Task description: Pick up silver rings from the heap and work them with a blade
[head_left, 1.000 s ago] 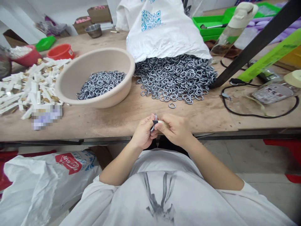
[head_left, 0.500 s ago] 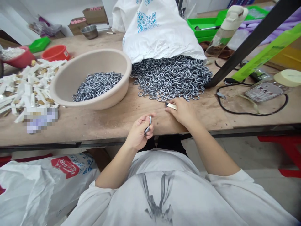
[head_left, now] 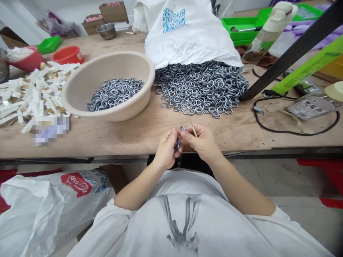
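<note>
Close together at the front of the table, my two hands meet over a few rings. My left hand (head_left: 166, 150) is closed on dark grey rings (head_left: 177, 145). A single grey ring (head_left: 182, 128) stands up at the fingertips where the hands meet. My right hand (head_left: 205, 143) is closed, with a slim cream-handled tool (head_left: 193, 130) gripped in it, thin dark end upward; its exact kind is unclear. Its fingertips touch the single ring. Beyond the hands lies a heap of grey rings (head_left: 203, 87), and a beige basin (head_left: 107, 116) at left holds many more.
A white sack (head_left: 193, 46) lies open behind the heap. White strips (head_left: 34, 96) cover the table's left side. A slanted dark post (head_left: 289, 53), a black cable (head_left: 294, 133) and a labelled jar (head_left: 311, 107) are at right. Another white bag (head_left: 53, 207) sits below the table edge.
My right hand has drawn back from the edge of the ring heap to my left hand, bringing the tool along. My left hand has shifted slightly right, and the view has turned a little.
</note>
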Tool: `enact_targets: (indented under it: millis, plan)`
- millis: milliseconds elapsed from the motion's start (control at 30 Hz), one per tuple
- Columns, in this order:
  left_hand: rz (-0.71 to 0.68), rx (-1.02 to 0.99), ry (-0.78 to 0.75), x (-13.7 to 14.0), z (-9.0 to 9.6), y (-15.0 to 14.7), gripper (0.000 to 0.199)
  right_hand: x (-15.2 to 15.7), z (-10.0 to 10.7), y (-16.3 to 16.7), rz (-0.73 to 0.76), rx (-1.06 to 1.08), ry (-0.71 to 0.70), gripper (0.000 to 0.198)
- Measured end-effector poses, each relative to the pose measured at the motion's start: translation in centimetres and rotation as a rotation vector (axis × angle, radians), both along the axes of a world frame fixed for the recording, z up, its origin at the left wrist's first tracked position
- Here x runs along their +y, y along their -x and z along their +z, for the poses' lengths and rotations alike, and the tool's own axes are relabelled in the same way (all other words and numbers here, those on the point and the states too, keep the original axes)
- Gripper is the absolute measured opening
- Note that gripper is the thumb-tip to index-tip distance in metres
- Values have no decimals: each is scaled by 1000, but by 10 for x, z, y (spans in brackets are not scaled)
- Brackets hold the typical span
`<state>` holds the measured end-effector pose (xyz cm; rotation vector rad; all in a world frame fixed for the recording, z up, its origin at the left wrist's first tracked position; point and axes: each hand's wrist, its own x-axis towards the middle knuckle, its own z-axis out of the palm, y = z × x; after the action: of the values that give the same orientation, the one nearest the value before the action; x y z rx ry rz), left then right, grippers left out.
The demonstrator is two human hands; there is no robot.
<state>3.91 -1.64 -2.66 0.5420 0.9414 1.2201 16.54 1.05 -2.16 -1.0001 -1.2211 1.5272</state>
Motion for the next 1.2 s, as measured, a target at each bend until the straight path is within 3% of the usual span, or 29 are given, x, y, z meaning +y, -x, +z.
enact_targets:
  millis: [100, 233, 400, 500, 600, 733, 933, 1200]
  plan:
    - [-12, 2, -13, -4, -2, -4, 50, -11, -1, 9, 44, 69, 84, 49]
    - [-170, -59, 15, -6, 3, 3, 48, -8, -2, 6, 29, 14, 13, 49]
    - [-225, -109, -25, -5, 11, 10, 47, -5, 6, -12, -100, -353, -385, 57]
    - [-207, -132, -16, -5, 12, 10, 45, -9, 11, -17, -30, -591, -601, 64]
    - [-165, -131, 13, -6, 13, 7, 44, -14, 11, -16, 20, -730, -717, 62]
    - [-128, -105, 46, -8, 15, 4, 45, -15, 10, -13, 3, -867, -773, 57]
    - [-108, -81, 43, -10, 15, 2, 47, -13, 10, -15, -11, -907, -826, 55]
    - [-147, -71, 23, -11, 13, 5, 44, -11, 1, -15, -41, -836, -754, 54]
